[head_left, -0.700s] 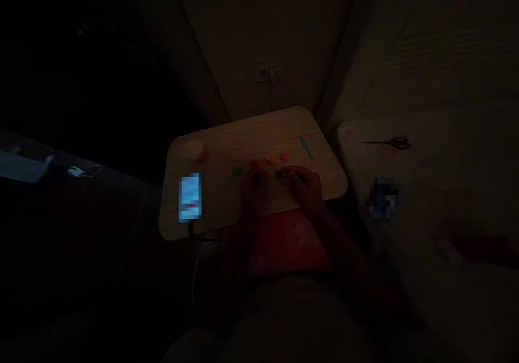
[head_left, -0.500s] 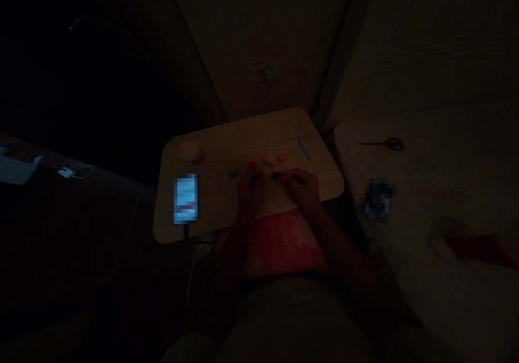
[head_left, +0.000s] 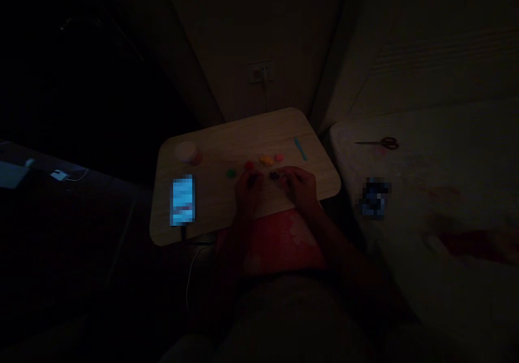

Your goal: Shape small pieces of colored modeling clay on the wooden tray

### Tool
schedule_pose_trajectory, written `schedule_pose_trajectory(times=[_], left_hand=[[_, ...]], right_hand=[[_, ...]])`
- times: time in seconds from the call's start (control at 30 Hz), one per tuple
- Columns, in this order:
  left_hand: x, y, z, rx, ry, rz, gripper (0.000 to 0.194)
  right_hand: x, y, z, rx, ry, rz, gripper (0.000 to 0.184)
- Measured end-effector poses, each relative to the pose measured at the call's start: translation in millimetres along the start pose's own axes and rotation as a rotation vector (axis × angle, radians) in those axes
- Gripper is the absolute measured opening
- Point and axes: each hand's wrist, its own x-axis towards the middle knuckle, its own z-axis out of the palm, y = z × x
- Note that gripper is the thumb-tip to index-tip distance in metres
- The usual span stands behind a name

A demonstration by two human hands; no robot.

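The picture is very dark. Over the near side of a small wooden table [head_left: 214,206], my left hand [head_left: 248,187] has its fingers curled together; what they hold, if anything, is hidden. To its right, my right hand [head_left: 302,186] pinches at a small dark lump [head_left: 274,175], which looks like modelling clay, at its fingertips. Just beyond the hands lie a green lump [head_left: 231,173], a red lump [head_left: 249,165], an uneven orange-yellow lump [head_left: 266,160] and a pink lump [head_left: 279,158]. Farther right lies a light-blue flat tool [head_left: 300,148], knife-like in shape.
A round tub [head_left: 188,153] stands at the table's left back. In front of it is a lit, blurred screen [head_left: 182,200]. Scissors [head_left: 379,143] and a blurred dark item [head_left: 373,198] lie on the pale surface at right. A wall socket [head_left: 260,72] holds a plug and cord.
The whole view has shifted slightly, so things sit a little farther left. My right fingers have moved a little around the dark lump; my left hand stays curled.
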Motion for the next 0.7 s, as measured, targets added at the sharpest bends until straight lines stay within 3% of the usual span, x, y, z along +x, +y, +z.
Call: schedule_pose_trajectory(times=[0.33, 0.7], left_hand=[[0.8, -0.8, -1.4, 0.004, -0.015, 0.006, 0.022], [-0.7, 0.6, -0.8, 0.010, -0.072, -0.014, 0.017]], right_hand=[[0.8, 4.5, 1.6, 0.109, -0.035, -0.022, 0.039], [-0.2, -1.1, 4.2, 0.075, 0.062, 0.024, 0.017]])
